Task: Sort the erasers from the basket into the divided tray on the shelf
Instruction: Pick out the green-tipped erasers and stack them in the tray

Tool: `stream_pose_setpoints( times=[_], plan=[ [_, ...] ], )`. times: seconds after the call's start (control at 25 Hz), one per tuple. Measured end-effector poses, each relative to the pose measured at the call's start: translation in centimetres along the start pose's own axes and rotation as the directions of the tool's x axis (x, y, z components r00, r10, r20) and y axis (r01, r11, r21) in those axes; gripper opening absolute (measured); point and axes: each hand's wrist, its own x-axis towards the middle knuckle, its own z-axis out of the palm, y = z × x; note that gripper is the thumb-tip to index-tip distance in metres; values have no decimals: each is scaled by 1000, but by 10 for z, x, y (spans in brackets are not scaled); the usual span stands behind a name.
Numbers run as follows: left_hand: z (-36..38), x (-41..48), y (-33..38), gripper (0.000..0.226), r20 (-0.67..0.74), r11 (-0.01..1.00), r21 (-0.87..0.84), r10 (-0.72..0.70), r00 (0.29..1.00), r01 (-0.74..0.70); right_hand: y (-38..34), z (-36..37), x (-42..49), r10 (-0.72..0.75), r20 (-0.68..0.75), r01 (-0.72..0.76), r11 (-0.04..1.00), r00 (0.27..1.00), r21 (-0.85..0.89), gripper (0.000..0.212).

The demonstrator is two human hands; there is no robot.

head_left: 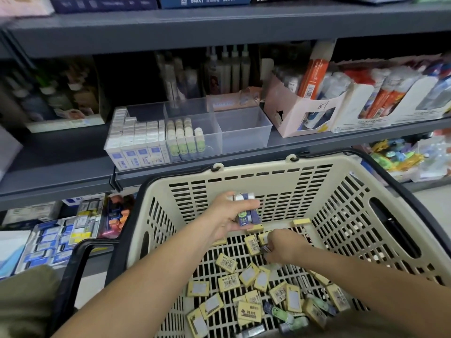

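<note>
A beige slatted basket (341,189) with black handles sits in front of me, its floor strewn with several yellow-sleeved erasers (249,274) plus a few green and dark ones near the front. My left hand (229,215) holds a small bunch of blue-and-white erasers (245,211) above the basket's back wall. My right hand (280,245) reaches down to the basket floor and pinches a small dark eraser (264,249). On the shelf behind stands the clear divided tray (244,132): blue-white erasers fill its left section, green ones stand in the middle, and the right section is bare.
Cardboard display boxes (305,111) of glue and correction tape flank the tray on the grey shelf (61,164). Below at left lie packs of stationery (61,240). More coloured goods sit at the far right.
</note>
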Motion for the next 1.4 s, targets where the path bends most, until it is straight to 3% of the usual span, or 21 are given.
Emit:
stream_pose_setpoints(
  times=[0.16, 0.24, 0.36, 0.48, 0.56, 0.68, 0.76, 0.8, 0.88, 1.12, 1.4],
  plan=[
    [3, -10, 17, 42, -1, 995, 67, 68, 998, -68, -6, -44, -14, -128, -80, 148, 929, 989, 338, 22],
    [0, -20, 29, 33, 0, 987, 87, 136, 991, -135, -10, -71, -26, -178, -178, 243, 846, 968, 475, 12],
    [-14, -40, 51, 27, -8, 960, 138, 248, 969, -244, -23, -108, -45, -247, -312, 382, 764, 917, 519, 18],
    [-39, -58, 71, 28, -67, 913, 213, 370, 927, -349, -45, -143, -52, -214, -430, 457, 650, 877, 608, 18],
    [-57, -68, 76, 27, -118, 884, 258, 430, 895, -391, -61, -169, -44, -164, -549, 507, 655, 819, 561, 15],
    [-80, -77, 77, 27, -159, 862, 310, 464, 872, -402, -86, -212, -23, -170, -732, 554, 768, 660, 322, 18],
    [-90, -78, 77, 26, -193, 858, 313, 477, 858, -407, -100, -237, -7, -176, -807, 464, 876, 563, 133, 17],
    [-95, -78, 76, 27, -212, 866, 291, 474, 855, -407, -105, -246, 2, -176, -818, 419, 904, 547, 86, 16],
    [-101, -75, 78, 24, -227, 876, 233, 470, 853, -422, -117, -257, 19, -199, -788, 382, 923, 582, 50, 18],
    [-105, -65, 89, 18, -234, 875, 177, 481, 845, -450, -141, -256, 48, -328, -525, 346, 936, 785, -66, 17],
    [-105, -54, 95, 19, -210, 881, 160, 471, 856, -446, -144, -250, 55, -370, -383, 341, 929, 847, -143, 27]
  ],
)
